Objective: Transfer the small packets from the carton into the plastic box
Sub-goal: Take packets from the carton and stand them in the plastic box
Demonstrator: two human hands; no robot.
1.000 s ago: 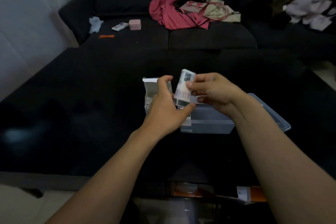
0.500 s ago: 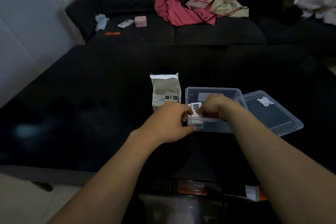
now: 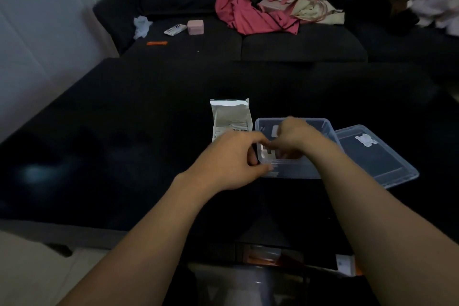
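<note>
Both hands meet over the plastic box [image 3: 327, 129]: our right hand [image 3: 293, 136] lowers packets [image 3: 269, 154], our left hand [image 3: 233, 159] curls empty beside it; next, we judge, back to the carton [image 3: 231, 117].

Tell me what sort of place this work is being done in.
Most likely a home living room. A dark fabric sofa lies behind the black table, with a crumpled pink garment and a cream bag with pink straps strewn on its cushions.
</note>
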